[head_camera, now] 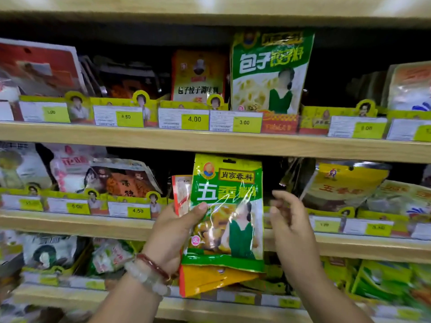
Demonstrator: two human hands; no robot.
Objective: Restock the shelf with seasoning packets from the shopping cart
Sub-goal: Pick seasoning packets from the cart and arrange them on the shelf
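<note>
1. The wooden shelf (210, 145) fills the view, three tiers of it, each tier edged with yellow price tags (194, 119) reading 4.50, 4.00, 3.00 on the upper tier and 4.50 on the middle one.
2. Up on the top tier stands a tall green dumpling packet (268, 73), upright, with an orange packet (198, 75) just beside it on its left.
3. To the right on the middle tier, a yellow packet (345, 183) leans tilted, and it is blurred.
4. Front and centre, the green five-spice packet (227, 213) is held upright in the air in front of the middle tier, not on the shelf.
5. Behind it sit more packets in the same grasp: a yellow-orange packet (210, 280) pokes out below, and a red-and-white packet (182, 194) peeks out at the upper left.
6. The left hand (172, 236) grips that stack from the left side, thumb pressed across the green front, the other fingers hidden behind the packets.
7. The right hand (291, 220) hangs just beside the stack's right edge, motion-blurred, fingers (279, 197) loosely curled with nothing in them; whether it touches the packet, I cannot tell.
8. On the left wrist, a pale bead bracelet (149, 278) and a dark red bangle (154, 264) lie side by side.
</note>
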